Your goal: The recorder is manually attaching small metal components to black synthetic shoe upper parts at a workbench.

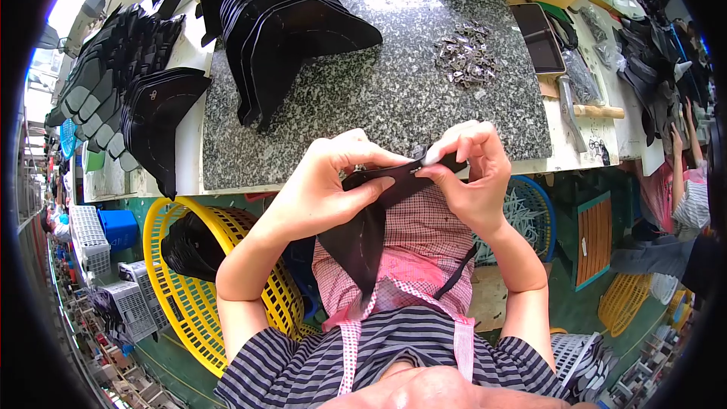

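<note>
The black piece (360,238) hangs at the centre of the frame, its upper edge between both hands. The left hand's (326,182) fingers pinch it, seemingly as anchor; the right hand's (478,182) pinch its other end, perhaps for finer control. Above, on the counter (341,117), metal fittings (466,57) and stacked black pieces (276,30) lie apart, likely for easy picking.
</note>
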### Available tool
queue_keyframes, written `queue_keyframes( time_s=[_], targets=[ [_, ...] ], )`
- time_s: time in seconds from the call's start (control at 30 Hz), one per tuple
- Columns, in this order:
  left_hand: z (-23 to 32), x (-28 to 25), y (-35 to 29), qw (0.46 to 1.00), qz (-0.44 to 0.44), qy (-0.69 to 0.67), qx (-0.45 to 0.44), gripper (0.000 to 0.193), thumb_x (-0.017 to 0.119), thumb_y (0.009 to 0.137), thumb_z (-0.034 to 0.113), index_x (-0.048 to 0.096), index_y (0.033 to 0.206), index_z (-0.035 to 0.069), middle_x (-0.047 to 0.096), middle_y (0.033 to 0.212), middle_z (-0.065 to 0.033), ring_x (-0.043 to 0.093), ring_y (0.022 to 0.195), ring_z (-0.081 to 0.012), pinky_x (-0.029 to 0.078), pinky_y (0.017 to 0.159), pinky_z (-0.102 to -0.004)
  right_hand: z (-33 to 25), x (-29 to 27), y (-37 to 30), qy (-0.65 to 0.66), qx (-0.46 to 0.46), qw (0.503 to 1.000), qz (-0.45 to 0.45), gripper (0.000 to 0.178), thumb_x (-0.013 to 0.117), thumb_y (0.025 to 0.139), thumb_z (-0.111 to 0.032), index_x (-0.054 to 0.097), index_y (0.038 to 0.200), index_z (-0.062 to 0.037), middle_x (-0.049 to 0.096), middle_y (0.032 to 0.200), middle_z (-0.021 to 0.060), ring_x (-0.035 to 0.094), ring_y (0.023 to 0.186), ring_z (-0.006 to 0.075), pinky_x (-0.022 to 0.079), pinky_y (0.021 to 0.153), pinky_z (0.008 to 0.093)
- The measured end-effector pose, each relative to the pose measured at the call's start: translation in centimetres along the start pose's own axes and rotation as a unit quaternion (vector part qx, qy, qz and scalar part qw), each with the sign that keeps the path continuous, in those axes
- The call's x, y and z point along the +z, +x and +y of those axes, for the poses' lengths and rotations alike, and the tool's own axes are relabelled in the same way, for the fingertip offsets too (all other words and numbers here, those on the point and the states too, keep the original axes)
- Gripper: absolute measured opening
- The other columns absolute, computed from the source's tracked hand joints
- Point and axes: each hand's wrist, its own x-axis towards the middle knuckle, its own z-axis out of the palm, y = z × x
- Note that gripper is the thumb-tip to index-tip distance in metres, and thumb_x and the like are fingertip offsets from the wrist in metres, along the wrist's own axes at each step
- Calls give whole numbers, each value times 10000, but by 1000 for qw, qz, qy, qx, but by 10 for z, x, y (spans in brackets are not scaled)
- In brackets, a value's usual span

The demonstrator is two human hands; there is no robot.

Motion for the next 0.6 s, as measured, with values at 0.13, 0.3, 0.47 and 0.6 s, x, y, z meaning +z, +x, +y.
queue_keyframes(
  time_s=[0.13, 0.3, 0.47, 0.6],
  targets=[
    [2, 5, 2, 991, 33, 77, 101, 305, 713, 736, -116, 736, 1010, 17, 722, 953, -108, 695, 851, -197, 540, 773, -294, -2, 4, -2, 48, -6, 999, -7, 465, 732, 780, 110, 388, 1045, -54, 672, 990, 152, 685, 912, 177, 570, 781, 296],
    [4, 16, -3, 984, 82, 113, 110, 259, 765, 731, -49, 741, 977, 28, 727, 875, -101, 696, 781, -205, 544, 723, -297, 3, 3, -7, 7, -106, 994, -6, 540, 774, 744, 121, 353, 1030, -57, 656, 912, 164, 700, 883, 234, 590, 772, 353],
    [-4, 23, -7, 964, 130, 143, 185, 220, 784, 726, -9, 744, 936, 42, 723, 841, -95, 706, 770, -227, 550, 675, -283, 1, 2, -5, 19, -106, 994, -23, 547, 775, 750, 114, 348, 1044, -61, 647, 925, 165, 697, 881, 231, 589, 769, 351],
    [-3, 21, -9, 986, 119, 66, 92, 197, 781, 741, -15, 746, 930, 29, 734, 835, -86, 712, 752, -174, 546, 678, -261, -4, 0, -5, 72, -44, 996, -40, 550, 780, 754, 105, 345, 1046, -65, 645, 936, 173, 698, 892, 230, 581, 796, 340]
  ],
)
